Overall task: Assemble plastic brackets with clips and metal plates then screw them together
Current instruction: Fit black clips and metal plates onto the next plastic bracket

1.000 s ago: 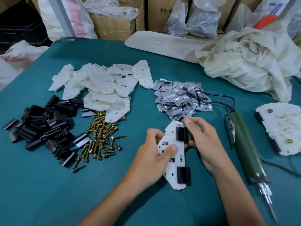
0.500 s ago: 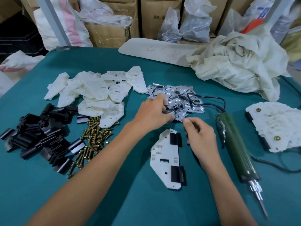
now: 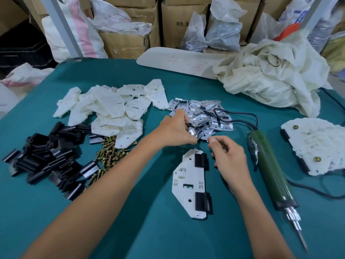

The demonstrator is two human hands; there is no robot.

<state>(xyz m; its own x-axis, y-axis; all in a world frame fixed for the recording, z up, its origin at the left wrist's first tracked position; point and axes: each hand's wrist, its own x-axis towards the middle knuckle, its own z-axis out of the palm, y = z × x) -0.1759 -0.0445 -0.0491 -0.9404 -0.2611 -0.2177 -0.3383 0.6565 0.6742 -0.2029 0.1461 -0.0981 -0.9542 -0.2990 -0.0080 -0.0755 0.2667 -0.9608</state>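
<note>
A white plastic bracket (image 3: 187, 177) lies flat on the teal table (image 3: 130, 221) with two black clips (image 3: 201, 160) pushed onto its right edge. Just beyond it is the pile of metal plates (image 3: 205, 113). My left hand (image 3: 174, 132) reaches into the near edge of that pile, and its curled fingers pinch a shiny plate. My right hand (image 3: 228, 157) hovers beside the bracket's upper clip with fingers loosely curled, holding nothing that I can see.
Loose white brackets (image 3: 112, 111), black clips (image 3: 46, 159) and brass screws (image 3: 110, 156) lie in heaps at left. A green electric screwdriver (image 3: 268, 171) with its cord lies at right, by a stack of finished brackets (image 3: 317, 144). A crumpled cloth (image 3: 276, 71) sits at the back.
Both hands let go of the bracket, which now lies on the table. My left hand reached forward into the metal plates and closed on one; my right hand stayed near the upper clip.
</note>
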